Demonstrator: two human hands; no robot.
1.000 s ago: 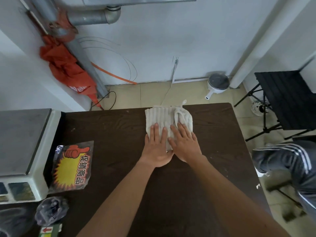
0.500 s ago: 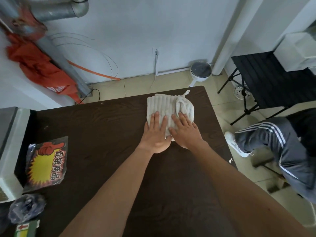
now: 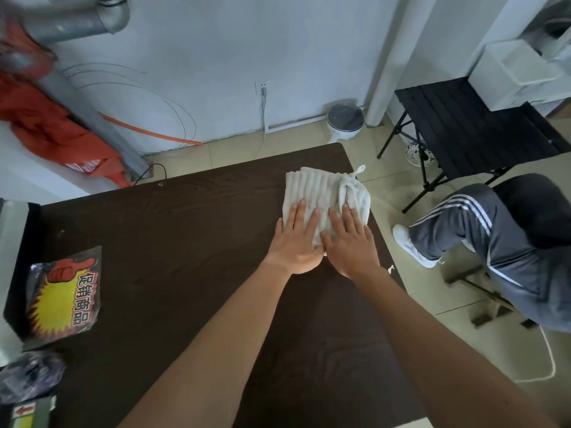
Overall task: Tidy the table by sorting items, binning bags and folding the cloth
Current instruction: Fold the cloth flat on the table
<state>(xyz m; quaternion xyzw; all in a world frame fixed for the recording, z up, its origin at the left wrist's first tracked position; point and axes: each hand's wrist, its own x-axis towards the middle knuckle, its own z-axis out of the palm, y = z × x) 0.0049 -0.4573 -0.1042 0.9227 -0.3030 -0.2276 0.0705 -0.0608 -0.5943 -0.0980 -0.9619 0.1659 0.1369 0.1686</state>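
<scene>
**Head view: two flat hands on the folded cloth**

Nearest, at the dark table's left edge, lie a crumpled dark bag and a red-and-yellow printed bag. Further out, the left hand and right hand sit side by side, fingers straight and slightly spread, pressing the near half of the folded white cloth. The cloth lies at the table's far right corner. Beyond stands a black folding table.
</scene>
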